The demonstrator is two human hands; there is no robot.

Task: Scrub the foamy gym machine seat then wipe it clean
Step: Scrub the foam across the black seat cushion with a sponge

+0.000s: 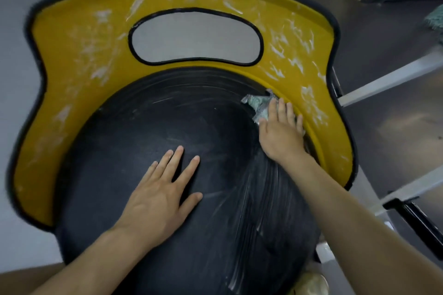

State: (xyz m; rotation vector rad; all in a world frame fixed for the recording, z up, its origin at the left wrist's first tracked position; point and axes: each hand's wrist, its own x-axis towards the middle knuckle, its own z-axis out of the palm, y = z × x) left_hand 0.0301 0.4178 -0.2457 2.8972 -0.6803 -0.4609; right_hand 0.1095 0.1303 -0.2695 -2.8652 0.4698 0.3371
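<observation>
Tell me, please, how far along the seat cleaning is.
Done: the centre of the black rounded seat pad looks scrubbed, faint smears only. In hand: the right hand presses a green-grey scrub cloth at its right edge; the left hand rests flat. Left: white foam on the yellow surround, then wiping.

The left hand [159,189] lies flat, fingers spread, on the round black padded seat [148,127]. The right hand [280,129] presses a small greenish scrubbing pad [257,103] with straight fingers at the seat's far right edge — just beside the curved yellow black-trimmed backrest [79,50], streaked with white foam [292,45].
</observation>
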